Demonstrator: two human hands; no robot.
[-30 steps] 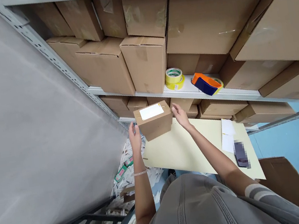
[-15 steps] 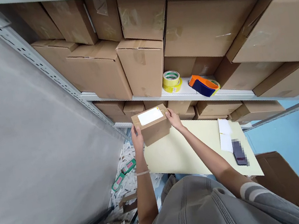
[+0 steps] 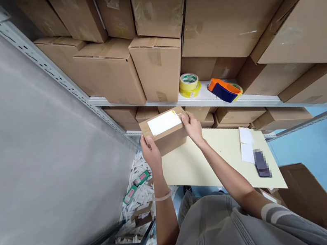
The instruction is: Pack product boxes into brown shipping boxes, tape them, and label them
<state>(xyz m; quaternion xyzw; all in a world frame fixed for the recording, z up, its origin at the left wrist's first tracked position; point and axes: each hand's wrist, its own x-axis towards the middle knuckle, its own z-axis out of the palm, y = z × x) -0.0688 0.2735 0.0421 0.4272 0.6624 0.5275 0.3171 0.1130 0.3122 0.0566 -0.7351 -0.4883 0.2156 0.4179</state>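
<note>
A brown cardboard box (image 3: 171,141) with a white label (image 3: 164,122) on its top is held between my two hands, above the far left part of the pale yellow table (image 3: 190,168). My left hand (image 3: 151,151) grips the box's left end, thumb on the near side. At the right end, my right hand (image 3: 194,129) is closed on the box, its thumb near the top edge beside the label. The box's underside is hidden.
Cardboard boxes fill the shelves (image 3: 105,73) ahead. Yellow tape rolls (image 3: 189,86) and an orange and blue tape dispenser (image 3: 225,89) sit on the shelf edge. White papers (image 3: 246,144) and a phone (image 3: 262,163) lie on the table. An open carton (image 3: 314,197) stands right; paper scraps (image 3: 142,201) cover the floor left.
The box has come slightly closer and tilted a little, still in both hands. My right thumb has shifted onto its top edge. The camera view has shifted slightly.
</note>
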